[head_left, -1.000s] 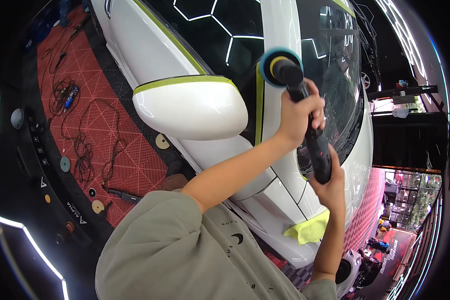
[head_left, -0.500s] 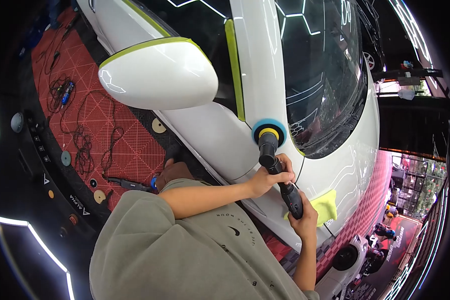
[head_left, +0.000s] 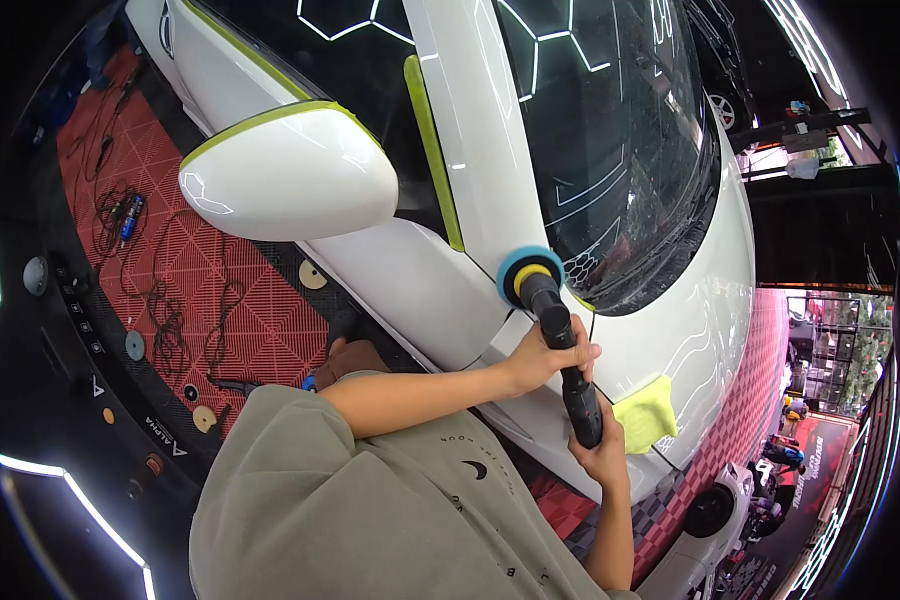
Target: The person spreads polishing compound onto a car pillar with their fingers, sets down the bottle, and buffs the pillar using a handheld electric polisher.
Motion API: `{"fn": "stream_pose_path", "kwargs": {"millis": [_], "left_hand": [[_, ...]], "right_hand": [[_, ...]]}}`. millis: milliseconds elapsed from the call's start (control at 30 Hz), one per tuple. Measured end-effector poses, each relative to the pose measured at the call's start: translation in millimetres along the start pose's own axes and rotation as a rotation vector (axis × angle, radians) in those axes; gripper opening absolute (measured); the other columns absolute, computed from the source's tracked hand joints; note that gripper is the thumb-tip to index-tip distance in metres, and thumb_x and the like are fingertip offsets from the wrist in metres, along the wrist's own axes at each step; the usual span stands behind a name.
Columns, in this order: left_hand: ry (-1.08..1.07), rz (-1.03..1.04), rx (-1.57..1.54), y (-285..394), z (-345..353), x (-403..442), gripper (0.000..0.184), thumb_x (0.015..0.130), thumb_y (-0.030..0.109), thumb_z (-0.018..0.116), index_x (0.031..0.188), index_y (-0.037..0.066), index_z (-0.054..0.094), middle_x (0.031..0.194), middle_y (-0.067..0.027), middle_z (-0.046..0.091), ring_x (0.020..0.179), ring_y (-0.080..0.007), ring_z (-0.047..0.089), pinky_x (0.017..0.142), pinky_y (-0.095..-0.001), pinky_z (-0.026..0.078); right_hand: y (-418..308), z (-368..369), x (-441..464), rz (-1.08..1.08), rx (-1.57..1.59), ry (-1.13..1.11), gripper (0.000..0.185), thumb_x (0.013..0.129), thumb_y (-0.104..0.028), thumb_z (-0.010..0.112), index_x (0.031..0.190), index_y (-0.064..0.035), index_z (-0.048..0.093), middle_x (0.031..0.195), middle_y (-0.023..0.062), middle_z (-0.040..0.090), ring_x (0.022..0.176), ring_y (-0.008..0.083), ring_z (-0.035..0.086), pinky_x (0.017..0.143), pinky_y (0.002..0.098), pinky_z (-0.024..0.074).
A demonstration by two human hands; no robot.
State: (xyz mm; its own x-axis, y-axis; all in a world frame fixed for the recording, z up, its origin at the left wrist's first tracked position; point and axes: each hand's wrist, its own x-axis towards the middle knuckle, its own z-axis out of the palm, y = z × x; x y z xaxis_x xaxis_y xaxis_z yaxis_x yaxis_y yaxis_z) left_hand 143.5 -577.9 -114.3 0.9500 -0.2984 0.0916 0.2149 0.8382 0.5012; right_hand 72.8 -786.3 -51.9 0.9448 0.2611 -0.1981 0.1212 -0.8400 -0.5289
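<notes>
A black cordless-looking polisher (head_left: 578,395) with a blue foam pad (head_left: 515,262) is held in both hands. The pad lies against the white car (head_left: 480,200) at the foot of the windshield pillar. My left hand (head_left: 550,362) wraps round the tool's neck, behind its head. My right hand (head_left: 603,452) grips the rear end of the body. Beside the right hand, a yellow-green cloth (head_left: 647,415) is draped on the car's front. Green masking tape (head_left: 433,150) lines the window edge, and more edges the white side mirror (head_left: 290,175).
Left of the car, red and black floor tiles (head_left: 230,310) hold tangled cables (head_left: 165,315), a blue tool (head_left: 131,217) and several round pads. The mirror juts out beside the door. Another white car (head_left: 705,525) and people (head_left: 785,450) are at the lower right.
The view has shifted, so the car appears farther left. The pad has slid slightly toward the windshield along the pillar's foot. Both hands keep their hold on the polisher.
</notes>
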Motion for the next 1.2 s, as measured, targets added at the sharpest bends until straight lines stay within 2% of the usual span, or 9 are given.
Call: {"fn": "stream_pose_path", "kwargs": {"millis": [233,433,600,700,767,900,1033,1067,1200], "left_hand": [[0.218,0.352,0.033,137,-6,38,0.023,0.087,0.012,0.065,0.074,0.009,0.047,0.059,-0.0042,0.051,0.051,-0.0198,0.06,0.058,-0.0343,0.051],[0.206,0.662,-0.007,264,-5,97,0.019,0.083,0.01,0.064,0.071,0.008,0.049,0.059,-0.004,0.051,0.047,-0.0182,0.056,0.057,-0.0377,0.052],[0.179,0.712,-0.127,316,3,135,0.011,0.078,0.004,0.06,0.071,0.002,0.051,0.057,-0.0063,0.052,0.043,-0.0195,0.055,0.047,-0.0352,0.052],[0.18,0.652,-0.113,294,9,132,0.011,0.078,0.004,0.061,0.072,0.001,0.052,0.057,-0.0066,0.052,0.041,-0.0194,0.055,0.044,-0.0336,0.051],[0.214,0.511,0.088,256,11,117,0.018,0.081,0.01,0.065,0.07,0.005,0.052,0.059,-0.0042,0.053,0.047,-0.0174,0.057,0.052,-0.0341,0.051],[0.245,0.313,0.211,161,15,75,0.021,0.082,0.012,0.067,0.067,0.006,0.053,0.057,-0.0048,0.057,0.046,-0.0158,0.059,0.049,-0.0288,0.049],[0.245,0.097,0.223,80,16,47,0.024,0.085,0.013,0.07,0.068,0.008,0.054,0.055,-0.0035,0.057,0.047,-0.0131,0.058,0.049,-0.0264,0.047],[0.224,0.079,0.253,65,17,42,0.022,0.086,0.012,0.069,0.072,0.004,0.053,0.054,-0.0044,0.057,0.043,-0.0139,0.058,0.046,-0.0281,0.048],[0.228,-0.059,0.271,12,26,22,0.025,0.087,0.013,0.068,0.068,0.005,0.054,0.055,-0.0046,0.058,0.045,-0.0133,0.058,0.047,-0.0272,0.047]], "right_hand": [[-108,-13,110,-0.283,-0.043,0.05,0.07,0.068,0.0,0.066,0.134,-0.0061,0.047,0.088,0.0192,0.065,0.079,0.0349,0.067,0.076,0.0344,0.0513],[-212,-43,204,-0.513,-0.075,0.132,0.069,0.07,-0.001,0.063,0.136,-0.006,0.045,0.093,0.0171,0.062,0.08,0.0239,0.063,0.077,0.0325,0.0499],[-264,-57,224,-0.366,-0.017,0.127,0.073,0.068,-0.003,0.065,0.138,-0.0044,0.043,0.085,0.008,0.056,0.071,0.0149,0.055,0.071,0.0288,0.0478],[-223,-47,216,-0.349,0.142,0.059,0.072,0.069,-0.003,0.066,0.137,-0.0024,0.042,0.084,0.0054,0.056,0.072,0.0131,0.055,0.069,0.0274,0.0479],[-189,-35,189,-0.307,0.222,0.021,0.072,0.069,-0.001,0.067,0.137,-0.0031,0.042,0.084,0.003,0.057,0.074,0.0121,0.056,0.071,0.0265,0.0485],[-107,-3,113,-0.011,0.411,-0.065,0.069,0.067,-0.001,0.069,0.132,-0.0043,0.044,0.083,0.0034,0.058,0.074,0.0122,0.058,0.068,0.0271,0.0497],[-45,34,39,0.148,0.539,-0.058,0.058,0.069,-0.002,0.072,0.12,-0.0045,0.046,0.086,0.0031,0.057,0.077,0.0119,0.057,0.071,0.028,0.0488],[-36,41,24,0.174,0.569,-0.067,0.059,0.069,-0.002,0.072,0.122,-0.0048,0.046,0.086,0.0027,0.057,0.076,0.0118,0.057,0.071,0.028,0.0489],[-4,54,-26,0.248,0.644,-0.049,0.064,0.07,0.0,0.071,0.128,-0.0054,0.044,0.085,0.0015,0.056,0.076,0.0109,0.056,0.072,0.0274,0.0489]]}}
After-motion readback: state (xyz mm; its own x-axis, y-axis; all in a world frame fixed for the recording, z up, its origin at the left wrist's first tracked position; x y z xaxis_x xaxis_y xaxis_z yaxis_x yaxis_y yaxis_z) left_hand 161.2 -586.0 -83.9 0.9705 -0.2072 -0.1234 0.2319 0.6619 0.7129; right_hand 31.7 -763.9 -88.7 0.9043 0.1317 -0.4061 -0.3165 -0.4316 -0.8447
